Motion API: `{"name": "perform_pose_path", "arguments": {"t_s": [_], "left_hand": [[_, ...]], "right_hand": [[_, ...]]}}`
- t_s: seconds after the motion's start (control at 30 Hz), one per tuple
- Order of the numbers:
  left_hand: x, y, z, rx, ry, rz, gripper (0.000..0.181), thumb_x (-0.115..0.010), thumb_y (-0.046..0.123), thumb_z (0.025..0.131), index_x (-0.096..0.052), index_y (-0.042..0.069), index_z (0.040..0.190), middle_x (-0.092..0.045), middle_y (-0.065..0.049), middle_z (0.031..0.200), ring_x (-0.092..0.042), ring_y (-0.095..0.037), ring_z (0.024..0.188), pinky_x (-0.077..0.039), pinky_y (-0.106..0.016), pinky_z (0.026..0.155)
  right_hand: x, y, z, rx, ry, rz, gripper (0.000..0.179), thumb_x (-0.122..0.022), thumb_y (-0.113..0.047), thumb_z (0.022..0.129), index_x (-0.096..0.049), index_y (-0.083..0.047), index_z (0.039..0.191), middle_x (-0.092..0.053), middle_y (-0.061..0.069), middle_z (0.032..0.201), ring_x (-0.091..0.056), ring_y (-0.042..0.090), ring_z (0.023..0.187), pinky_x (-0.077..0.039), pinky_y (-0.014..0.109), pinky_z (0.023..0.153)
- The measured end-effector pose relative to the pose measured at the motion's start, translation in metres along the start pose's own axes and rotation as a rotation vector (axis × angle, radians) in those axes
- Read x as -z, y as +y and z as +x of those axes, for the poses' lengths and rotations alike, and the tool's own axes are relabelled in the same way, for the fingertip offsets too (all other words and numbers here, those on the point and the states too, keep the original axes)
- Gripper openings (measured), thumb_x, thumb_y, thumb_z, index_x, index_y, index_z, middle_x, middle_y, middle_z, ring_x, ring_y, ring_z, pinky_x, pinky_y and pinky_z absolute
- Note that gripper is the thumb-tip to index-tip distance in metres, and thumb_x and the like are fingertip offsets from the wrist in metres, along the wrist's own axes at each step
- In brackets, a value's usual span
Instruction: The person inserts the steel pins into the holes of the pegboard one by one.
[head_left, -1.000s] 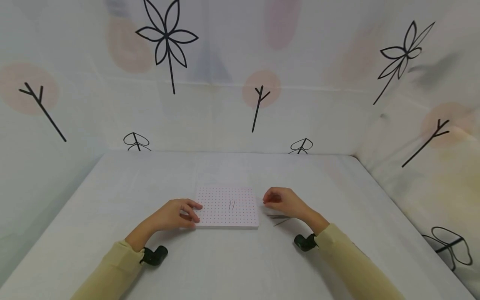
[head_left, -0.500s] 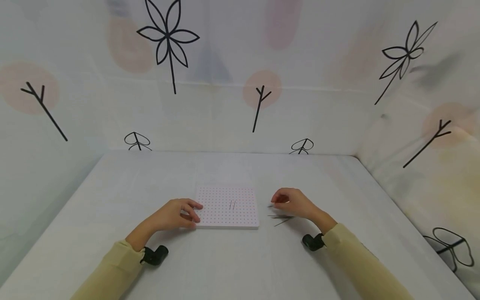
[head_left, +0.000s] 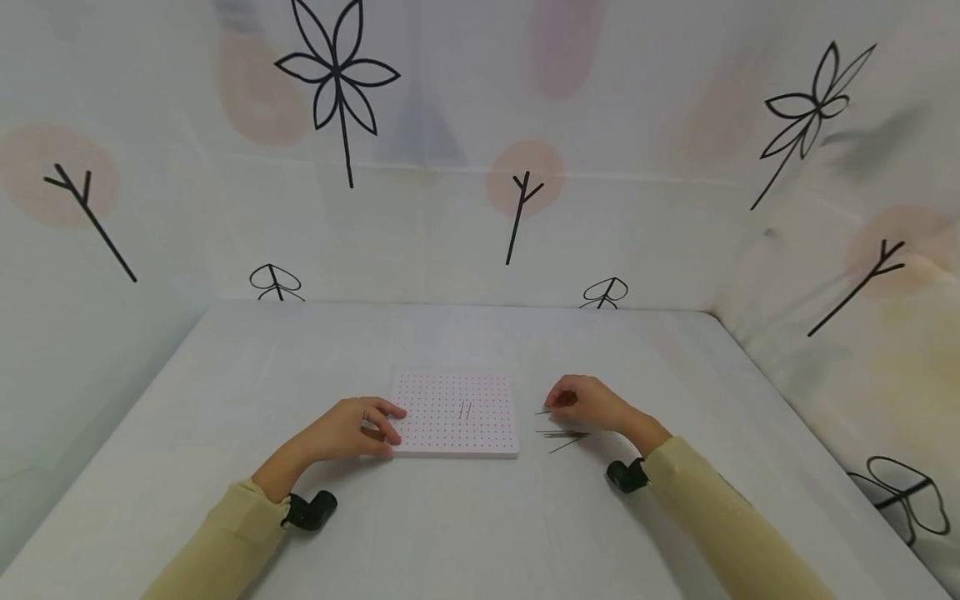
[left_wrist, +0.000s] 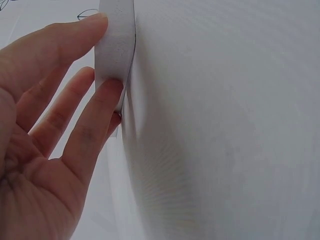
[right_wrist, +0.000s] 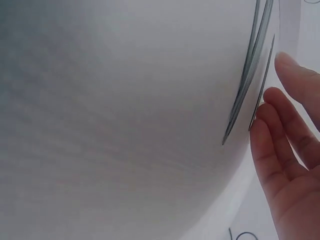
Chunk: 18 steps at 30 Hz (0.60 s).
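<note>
A white board [head_left: 435, 433] with rows of small dots lies mid-table. My left hand [head_left: 347, 429] rests its fingers on the board's left side; in the left wrist view the thumb and fingertips touch its edge [left_wrist: 116, 50]. Two thin needles [head_left: 462, 410] show on the board; whether they stand or lie cannot be told. Right of the board, my right hand [head_left: 588, 404] has its fingertips at a single needle [right_wrist: 262, 82]. The right thumb is apart from the fingers in the right wrist view. Beside that needle lies a bunch of dark needles [right_wrist: 245, 80].
Another needle [head_left: 564, 446] lies slantwise in front of the bunch. A white cloth covers the table [head_left: 465, 533], and patterned cloth walls [head_left: 420, 233] rise at the back and sides. Each wrist carries a dark camera [head_left: 311, 510].
My right hand has moved to the right, away from the board, and a single needle now shows at its fingertips. My left hand stays at the board's left side.
</note>
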<state>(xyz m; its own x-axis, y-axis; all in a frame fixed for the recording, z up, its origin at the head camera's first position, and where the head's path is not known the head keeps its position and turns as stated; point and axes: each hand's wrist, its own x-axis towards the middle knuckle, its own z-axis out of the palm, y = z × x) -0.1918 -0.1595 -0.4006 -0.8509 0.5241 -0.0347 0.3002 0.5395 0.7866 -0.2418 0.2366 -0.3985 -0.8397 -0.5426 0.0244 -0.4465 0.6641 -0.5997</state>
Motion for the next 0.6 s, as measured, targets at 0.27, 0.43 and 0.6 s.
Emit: {"name": "perform_pose_path", "arguments": {"t_s": [0.27, 0.43, 0.6], "left_hand": [[0.000, 0.001, 0.001, 0.007, -0.007, -0.012, 0.008, -0.077, 0.007, 0.074, -0.074, 0.012, 0.080, -0.057, -0.011, 0.121, -0.058, -0.027, 0.104, -0.052, -0.028, 0.080], [0.001, 0.004, 0.001, 0.019, -0.007, -0.017, 0.008, -0.077, 0.006, 0.074, -0.074, 0.011, 0.080, -0.057, -0.011, 0.121, -0.059, -0.026, 0.102, -0.052, -0.028, 0.080], [0.001, 0.004, 0.000, 0.022, -0.003, -0.013, 0.009, -0.077, 0.006, 0.074, -0.074, 0.011, 0.080, -0.057, -0.011, 0.121, -0.059, -0.026, 0.102, -0.053, -0.028, 0.080]], "right_hand": [[-0.001, -0.002, 0.007, -0.038, -0.053, -0.009, 0.008, -0.070, -0.004, 0.081, -0.065, -0.007, 0.087, -0.057, -0.002, 0.086, -0.052, 0.014, 0.079, -0.048, 0.029, 0.073], [-0.002, -0.001, 0.010, -0.069, -0.072, -0.014, 0.007, -0.070, -0.005, 0.081, -0.066, -0.008, 0.085, -0.056, -0.002, 0.085, -0.051, 0.014, 0.080, -0.047, 0.030, 0.074], [-0.003, -0.003, 0.011, -0.093, -0.081, -0.003, 0.006, -0.070, -0.006, 0.081, -0.066, -0.008, 0.084, -0.056, -0.002, 0.085, -0.051, 0.014, 0.079, -0.046, 0.029, 0.073]]}}
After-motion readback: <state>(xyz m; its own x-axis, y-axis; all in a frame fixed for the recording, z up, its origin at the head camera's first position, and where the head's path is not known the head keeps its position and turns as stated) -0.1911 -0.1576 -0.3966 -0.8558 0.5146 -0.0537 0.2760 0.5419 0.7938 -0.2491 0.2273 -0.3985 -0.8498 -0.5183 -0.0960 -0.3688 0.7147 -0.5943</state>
